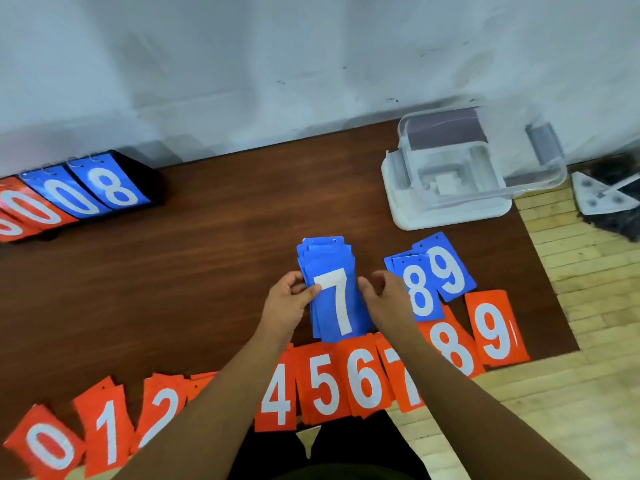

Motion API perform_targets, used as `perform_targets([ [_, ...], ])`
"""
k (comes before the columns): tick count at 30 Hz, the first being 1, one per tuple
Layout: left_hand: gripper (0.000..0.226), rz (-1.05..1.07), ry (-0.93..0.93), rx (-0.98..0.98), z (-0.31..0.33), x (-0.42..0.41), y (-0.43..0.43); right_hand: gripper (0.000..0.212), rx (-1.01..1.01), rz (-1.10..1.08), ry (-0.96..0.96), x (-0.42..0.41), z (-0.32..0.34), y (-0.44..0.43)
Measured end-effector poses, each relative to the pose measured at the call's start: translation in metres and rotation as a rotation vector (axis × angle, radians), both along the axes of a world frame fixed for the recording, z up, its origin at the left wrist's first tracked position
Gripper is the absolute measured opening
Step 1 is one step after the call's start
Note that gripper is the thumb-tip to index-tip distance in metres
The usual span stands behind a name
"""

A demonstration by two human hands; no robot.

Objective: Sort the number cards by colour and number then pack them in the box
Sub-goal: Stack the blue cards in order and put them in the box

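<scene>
From the head camera: left hand (289,299) and right hand (384,299) clasp the blue stack (337,306), 7 on top, fingers curled on either edge, over the table (225,254). The blue 8 (420,292) and blue 9 (450,268) lie just right, above the red row (327,382). Gathering blues seems underway. Next, probably, the 8 goes on top, then the stack goes into the clear box (460,174).

A dark brown wood-grain surface (207,258) butts against a scuffed white wall (277,64), with pale plank floor (571,403) showing past its right edge, where a mop (604,197) with a white triangular head and dark fringe lies near the wall.
</scene>
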State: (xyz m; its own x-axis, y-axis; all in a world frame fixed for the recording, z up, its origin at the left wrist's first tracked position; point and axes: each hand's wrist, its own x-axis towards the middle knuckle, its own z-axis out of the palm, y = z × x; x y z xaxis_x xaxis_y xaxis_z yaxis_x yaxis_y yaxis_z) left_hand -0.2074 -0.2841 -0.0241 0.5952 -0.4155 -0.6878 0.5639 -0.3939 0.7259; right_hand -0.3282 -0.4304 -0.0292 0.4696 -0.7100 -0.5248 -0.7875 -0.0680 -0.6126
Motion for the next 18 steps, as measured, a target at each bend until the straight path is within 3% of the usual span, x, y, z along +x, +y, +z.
perform_targets([
  [4, 0.022, 0.045, 0.022, 0.009, 0.001, -0.002, -0.005, 0.048, -0.375, 0.061, 0.220, -0.031, -0.011, -0.037],
  [8, 0.026, 0.084, 0.053, 0.010, -0.003, -0.001, -0.002, 0.043, -0.411, 0.338, 0.338, -0.033, -0.030, -0.026],
  [13, 0.024, 0.126, 0.061, 0.007, -0.005, 0.000, 0.003, 0.039, -0.413, 0.522, 0.285, -0.026, -0.038, 0.002],
  [15, 0.025, 0.137, 0.061, 0.010, -0.006, 0.002, 0.006, 0.041, -0.390, 0.506, 0.241, -0.024, -0.037, 0.000],
  [18, 0.025, 0.157, 0.062, 0.028, -0.005, 0.004, 0.010, 0.052, -0.428, 0.300, 0.271, -0.023, -0.035, -0.015],
])
